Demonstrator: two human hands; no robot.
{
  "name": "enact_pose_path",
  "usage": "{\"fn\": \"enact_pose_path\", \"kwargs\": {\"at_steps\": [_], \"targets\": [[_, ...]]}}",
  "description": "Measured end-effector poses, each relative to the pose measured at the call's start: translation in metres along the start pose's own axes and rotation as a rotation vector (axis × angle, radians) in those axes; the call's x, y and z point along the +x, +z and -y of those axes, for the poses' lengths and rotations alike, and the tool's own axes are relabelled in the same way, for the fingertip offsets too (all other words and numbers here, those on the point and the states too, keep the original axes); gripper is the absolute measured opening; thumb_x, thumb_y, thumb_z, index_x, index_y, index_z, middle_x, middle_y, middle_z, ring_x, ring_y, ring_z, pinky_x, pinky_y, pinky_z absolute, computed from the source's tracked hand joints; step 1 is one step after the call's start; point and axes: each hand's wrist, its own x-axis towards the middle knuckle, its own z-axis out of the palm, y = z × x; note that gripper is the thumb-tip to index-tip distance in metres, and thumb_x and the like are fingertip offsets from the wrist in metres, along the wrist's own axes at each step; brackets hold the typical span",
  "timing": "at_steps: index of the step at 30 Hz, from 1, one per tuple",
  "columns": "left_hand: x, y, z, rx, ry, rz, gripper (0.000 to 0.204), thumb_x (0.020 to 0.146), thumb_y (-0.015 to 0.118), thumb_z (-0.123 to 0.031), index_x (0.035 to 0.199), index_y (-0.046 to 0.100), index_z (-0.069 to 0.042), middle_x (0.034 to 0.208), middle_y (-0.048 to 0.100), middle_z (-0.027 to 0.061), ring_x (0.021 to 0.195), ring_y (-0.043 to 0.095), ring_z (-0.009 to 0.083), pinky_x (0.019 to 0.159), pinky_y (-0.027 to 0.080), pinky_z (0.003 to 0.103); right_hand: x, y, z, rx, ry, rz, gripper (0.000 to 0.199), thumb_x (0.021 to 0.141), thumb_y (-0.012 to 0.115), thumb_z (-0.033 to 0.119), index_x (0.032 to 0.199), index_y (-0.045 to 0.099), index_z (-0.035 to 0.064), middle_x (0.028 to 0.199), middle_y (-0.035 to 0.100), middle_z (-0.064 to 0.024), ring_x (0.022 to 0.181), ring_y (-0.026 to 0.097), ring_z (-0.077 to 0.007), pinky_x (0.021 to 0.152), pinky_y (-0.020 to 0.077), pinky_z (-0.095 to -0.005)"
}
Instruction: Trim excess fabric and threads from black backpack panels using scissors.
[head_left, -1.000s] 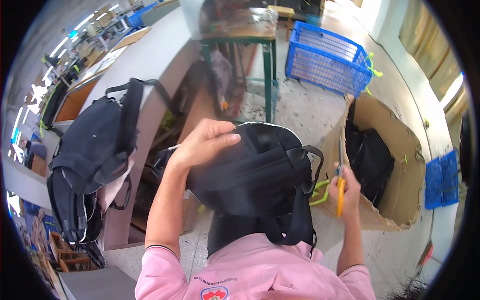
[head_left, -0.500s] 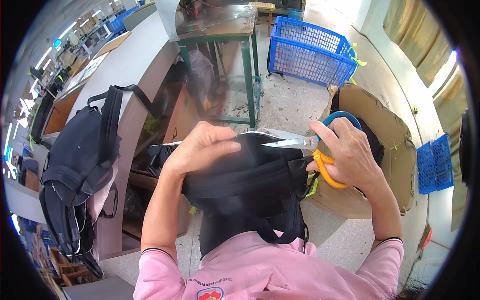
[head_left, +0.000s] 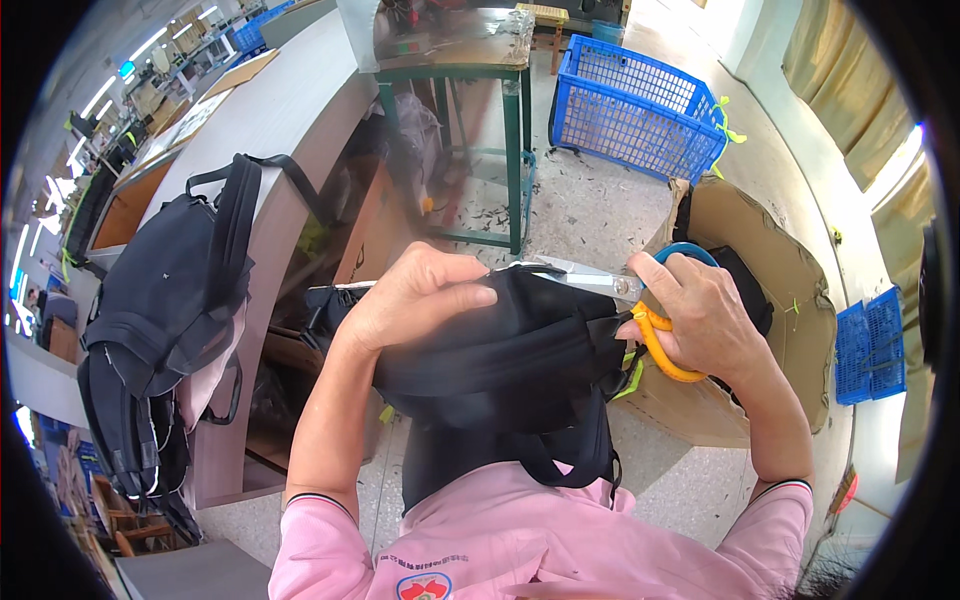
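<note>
A black fabric bag (head_left: 480, 365) lies across my lap, with straps hanging off its near and right sides. My left hand (head_left: 425, 300) is closed, thumb and finger pinching the bag's upper edge. My right hand (head_left: 705, 315) grips a pair of scissors (head_left: 622, 287) with one blue and one orange handle loop. The scissor blades point left and lie close together at the bag's top edge, a short way from my left fingertips. Whatever thin piece sits between the blades is too small to make out.
Another black backpack (head_left: 165, 290) hangs over the pale bench (head_left: 290, 90) on the left. A large cardboard box (head_left: 800, 270) with dark fabric inside stands at my right. Beyond are a green-legged table (head_left: 455, 50) and a blue plastic crate (head_left: 640, 125). Dark scraps litter the floor.
The scissor blades, spread apart before, have come together at the bag's edge. My left hand keeps its pinch on the bag. The whole view has shifted slightly.
</note>
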Motion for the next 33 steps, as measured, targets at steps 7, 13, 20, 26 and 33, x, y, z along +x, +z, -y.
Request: {"fn": "enact_pose_path", "kwargs": {"at_steps": [7, 13, 20, 26, 33], "targets": [[-0.007, 0.001, 0.006, -0.002, 0.020, -0.001, 0.018, 0.083, 0.062, -0.011, 0.075, 0.052, 0.002, 0.060, 0.036, 0.0055, 0.061, 0.034, 0.0077, 0.055, 0.037, 0.026, -0.001, -0.008, 0.001, 0.056, 0.015, 0.112, 0.057, 0.068, 0.073, 0.041, 0.107, 0.052, 0.0053, 0.069, 0.045, -0.0084, 0.064, 0.051, -0.0242, 0.055, 0.0382, -0.0353], [-0.003, 0.007, 0.004, 0.036, 0.051, 0.017, 0.021, 0.082, 0.064, -0.013, 0.073, 0.052, 0.003, 0.060, 0.040, 0.0116, 0.056, 0.035, 0.0172, 0.054, 0.038, 0.028, 0.014, -0.021, 0.009, -0.037, -0.066, 0.038, 0.053, 0.074, 0.069, 0.042, 0.108, 0.053, 0.0048, 0.070, 0.050, -0.0102, 0.064, 0.054, -0.0249, 0.056, 0.0414, -0.0365], [-0.005, 0.011, 0.009, 0.059, 0.105, 0.004, 0.019, 0.081, 0.065, -0.015, 0.078, 0.057, 0.003, 0.062, 0.048, 0.0168, 0.054, 0.041, 0.0278, 0.054, 0.041, 0.031, 0.015, -0.021, -0.003, -0.003, -0.096, 0.204, 0.050, 0.075, 0.068, 0.043, 0.104, 0.053, 0.0050, 0.065, 0.049, -0.0097, 0.059, 0.053, -0.0258, 0.053, 0.0406, -0.0370], [-0.007, 0.013, 0.006, 0.099, 0.078, 0.043, 0.017, 0.079, 0.066, -0.014, 0.081, 0.060, 0.002, 0.065, 0.052, 0.0179, 0.058, 0.051, 0.0323, 0.056, 0.043, 0.032, 0.007, -0.025, -0.005, -0.034, -0.107, 0.257, 0.050, 0.075, 0.068, 0.045, 0.103, 0.052, 0.0063, 0.064, 0.049, -0.0086, 0.058, 0.053, -0.0259, 0.051, 0.0400, -0.0362], [-0.005, 0.018, 0.005, 0.096, 0.126, 0.082, 0.018, 0.078, 0.067, -0.015, 0.083, 0.062, 0.001, 0.068, 0.055, 0.0190, 0.063, 0.056, 0.0345, 0.057, 0.045, 0.033, 0.018, -0.026, 0.000, 0.015, -0.131, 0.226, 0.053, 0.075, 0.067, 0.047, 0.105, 0.051, 0.0074, 0.069, 0.049, -0.0095, 0.064, 0.053, -0.0255, 0.057, 0.0408, -0.0371]]}}
